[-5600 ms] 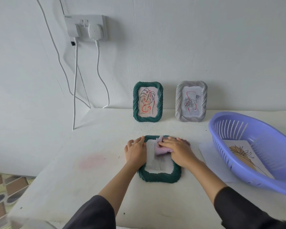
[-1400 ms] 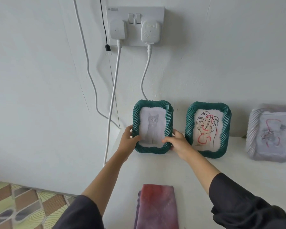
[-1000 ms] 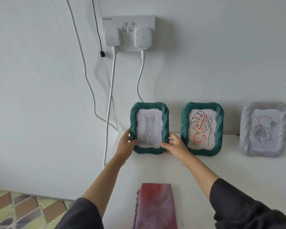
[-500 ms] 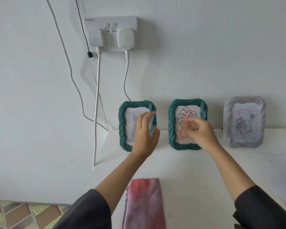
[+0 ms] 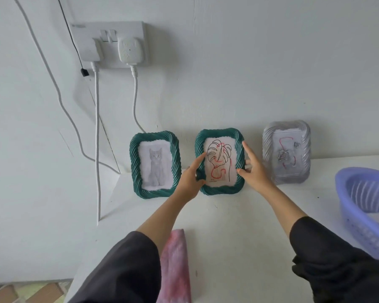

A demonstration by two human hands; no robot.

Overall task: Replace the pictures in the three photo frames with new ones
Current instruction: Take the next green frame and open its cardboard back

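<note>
Three frames stand against the wall on the white table (image 5: 239, 226). The left green frame (image 5: 154, 166) shows a grey cat picture. The middle green frame (image 5: 219, 136) holds a leaf line drawing with red strokes. A grey frame (image 5: 286, 152) with a red scribble picture stands to the right. My left hand (image 5: 189, 179) grips the middle frame's left edge. My right hand (image 5: 253, 169) pinches its right edge, thumb on the front and index finger pointing up along the rim.
A purple plastic basket (image 5: 359, 193) sits at the right edge with paper inside. A pink cloth (image 5: 175, 270) lies near the table's front. A wall socket (image 5: 109, 42) with two plugs hangs above, its white cables (image 5: 97, 138) running down at the table's left corner.
Both hands let go of the cat frame, left standing by the wall, and moved right onto the middle green frame. The view shifted right, bringing the basket in.
</note>
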